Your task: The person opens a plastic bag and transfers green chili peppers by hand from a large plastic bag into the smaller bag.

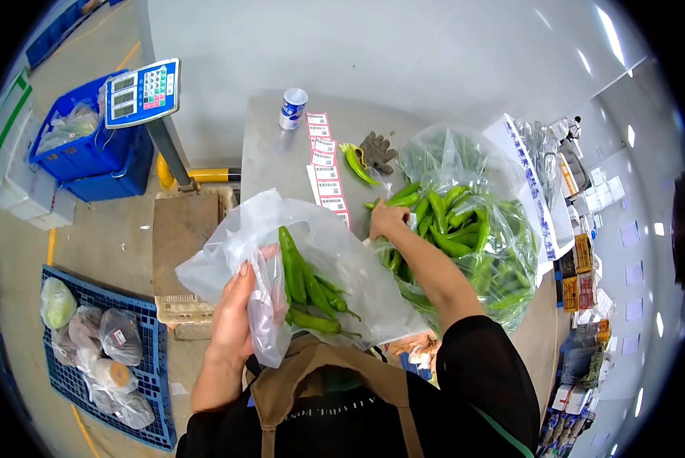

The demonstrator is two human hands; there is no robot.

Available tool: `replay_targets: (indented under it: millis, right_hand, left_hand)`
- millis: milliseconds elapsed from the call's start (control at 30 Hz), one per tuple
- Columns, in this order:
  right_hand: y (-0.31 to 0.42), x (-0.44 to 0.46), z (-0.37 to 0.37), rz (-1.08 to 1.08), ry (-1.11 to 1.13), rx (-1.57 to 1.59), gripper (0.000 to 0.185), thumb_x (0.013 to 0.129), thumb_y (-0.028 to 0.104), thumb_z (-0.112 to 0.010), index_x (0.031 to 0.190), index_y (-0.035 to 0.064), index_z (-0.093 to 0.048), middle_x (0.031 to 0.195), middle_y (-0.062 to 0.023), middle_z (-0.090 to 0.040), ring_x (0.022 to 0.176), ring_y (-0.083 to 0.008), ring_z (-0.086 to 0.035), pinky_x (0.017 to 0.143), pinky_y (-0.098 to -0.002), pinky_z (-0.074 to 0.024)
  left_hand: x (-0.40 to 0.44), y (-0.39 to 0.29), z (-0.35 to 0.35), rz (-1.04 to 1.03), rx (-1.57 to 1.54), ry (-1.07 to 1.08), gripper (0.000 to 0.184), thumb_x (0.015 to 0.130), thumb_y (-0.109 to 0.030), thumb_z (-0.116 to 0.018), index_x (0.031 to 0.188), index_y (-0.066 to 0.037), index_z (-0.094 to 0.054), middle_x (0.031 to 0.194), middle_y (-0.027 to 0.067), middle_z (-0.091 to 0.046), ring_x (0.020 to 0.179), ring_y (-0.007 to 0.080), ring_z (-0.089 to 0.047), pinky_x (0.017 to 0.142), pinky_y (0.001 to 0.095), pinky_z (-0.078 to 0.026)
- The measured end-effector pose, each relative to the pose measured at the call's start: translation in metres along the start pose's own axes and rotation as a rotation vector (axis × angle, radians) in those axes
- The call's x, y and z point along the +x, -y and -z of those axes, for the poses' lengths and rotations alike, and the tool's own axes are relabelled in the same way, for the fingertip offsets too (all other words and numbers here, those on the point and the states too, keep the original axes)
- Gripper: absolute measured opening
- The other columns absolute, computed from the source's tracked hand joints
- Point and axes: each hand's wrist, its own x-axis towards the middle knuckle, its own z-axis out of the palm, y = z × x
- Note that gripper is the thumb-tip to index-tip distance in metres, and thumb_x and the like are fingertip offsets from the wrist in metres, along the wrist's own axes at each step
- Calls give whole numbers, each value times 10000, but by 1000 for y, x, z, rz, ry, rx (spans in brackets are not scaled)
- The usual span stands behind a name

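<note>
Wears a brown apron (388, 374) over a black shirt (335, 431), nearest the camera at bottom centre. Left of centre, grips a translucent plastic bag (369, 282) by its side with the left hand (234, 307). Reaches with the right hand (389, 220) to mid-frame, among green peppers (435, 212) at the mouth of a large clear bag (506, 271); fingertips partly hidden, so cannot tell whether closed on one or only touching.

Inside the plastic bag, just beside the left hand, several long bagged peppers (305, 282). Probably light and firm, smooth and somewhat slippery, liable to snap under a hard squeeze; best taken around the thick middle or near the stem. Long axes mostly slanting from upper left to lower right, one nearly upright in the frame, the lowest almost level; visible stems toward lower right.

Farther out on the counter (270, 156), a single pepper (358, 166) beside a dark glove (377, 152), then labels (326, 172) and a cup (293, 109) at upper centre. At upper left, a scale display (142, 93); at lower left, a blue pallet (150, 328).
</note>
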Motion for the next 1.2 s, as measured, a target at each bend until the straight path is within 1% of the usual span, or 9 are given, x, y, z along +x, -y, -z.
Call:
replay_targets:
  millis: [100, 133, 433, 533, 633, 833, 1000, 1100, 1200]
  right_hand:
    - [30, 9, -17, -171, -192, 55, 767, 798, 314, -560, 1413, 7, -219, 1140, -215, -577, 950, -348, -584, 736, -528, -379]
    - [36, 15, -23, -210, -292, 139, 792, 723, 183, -612, 1410, 67, -236, 1046, -212, -607, 942, -363, -596, 701, -605, -371]
    - [-4, -46, 13, -120, -731, 945, 847, 620, 85, -686, 1371, 124, -296, 959, -209, -630, 855, -406, -614, 743, -440, -486]
    - [-33, -75, 44, -100, -971, 1150, 902, 626, 77, -721, 1399, 67, -255, 1034, -140, -620, 898, -299, -622, 760, -359, -490]
    - [-60, -109, 57, 197, -1129, 1647, 900, 631, 10, -696, 1406, 66, -241, 987, -112, -611, 862, -234, -614, 770, -333, -490]
    - [-80, -213, 83, 654, -1448, 2109, 878, 646, -64, -655, 1409, 56, -236, 956, -89, -591, 858, -174, -591, 774, -296, -488]
    - [-57, -286, 71, 896, -1028, 2036, 881, 630, -16, -687, 1399, 77, -269, 953, -87, -600, 879, -179, -590, 801, -311, -484]
    - [-3, -281, 55, 690, -724, 1368, 636, 620, 81, -736, 1210, 50, -500, 988, -85, -610, 904, -205, -597, 843, -353, -478]
    - [35, -251, 47, 992, -833, 933, 510, 688, 122, -735, 1153, 36, -547, 1055, -89, -607, 975, -197, -589, 855, -328, -473]
  left_hand:
    - [0, 1, 5, 24, -45, 76, 443, 960, -375, -415, 1277, -71, -474, 926, 32, -593, 675, 92, -539, 542, 223, -435]
    - [-1, 2, 3, 32, -45, 52, 448, 963, -370, -412, 1282, -61, -466, 938, 43, -589, 675, 100, -537, 549, 232, -436]
    - [-2, -2, 1, 16, -105, -22, 459, 965, -361, -415, 1295, -44, -447, 1067, 58, -582, 792, 104, -556, 641, 245, -458]
    - [0, -2, 6, 25, -130, 18, 455, 965, -370, -411, 1305, -70, -444, 1061, 47, -573, 780, 98, -539, 647, 240, -449]
    - [1, -4, 4, 23, -128, 48, 461, 964, -389, -405, 1314, -92, -440, 1022, 35, -571, 740, 93, -516, 632, 235, -438]
    - [3, -9, -14, 4, -114, 18, 475, 964, -414, -394, 1343, -128, -419, 956, 10, -561, 693, 87, -485, 602, 233, -422]
    - [4, -6, -14, 14, -150, 94, 468, 966, -416, -392, 1356, -158, -409, 939, 6, -557, 705, 84, -481, 625, 231, -424]
    - [1, -10, -16, -12, -169, 107, 456, 966, -399, -399, 1350, -152, -415, 975, 15, -566, 740, 93, -509, 651, 238, -445]
    - [-1, -11, -13, -35, -167, 25, 437, 968, -367, -408, 1337, -134, -430, 1041, 15, -585, 779, 101, -557, 668, 247, -479]
